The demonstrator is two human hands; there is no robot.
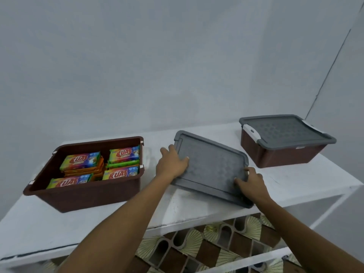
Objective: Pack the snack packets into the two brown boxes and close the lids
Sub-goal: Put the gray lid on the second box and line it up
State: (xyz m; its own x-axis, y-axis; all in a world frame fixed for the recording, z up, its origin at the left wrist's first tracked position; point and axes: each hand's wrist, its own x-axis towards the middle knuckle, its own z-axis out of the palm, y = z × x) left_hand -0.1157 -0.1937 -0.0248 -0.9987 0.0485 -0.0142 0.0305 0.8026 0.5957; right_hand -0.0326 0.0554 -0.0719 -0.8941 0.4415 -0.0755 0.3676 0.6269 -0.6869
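Note:
An open brown box [94,196] stands at the left of the white shelf, holding several colourful snack packets [80,161]. A loose grey lid [213,166] lies tilted on the shelf in the middle. My left hand [170,163] grips the lid's left edge, thumb on top. My right hand [251,184] holds its near right corner, fingers on the top face. A second brown box [279,154] stands at the right with its grey lid [285,131] on and white latches at both ends.
The white shelf [197,205] meets a pale wall behind. Its right end drops off beyond the closed box. Below the front edge a lower shelf rail and patterned floor tiles [216,243] show.

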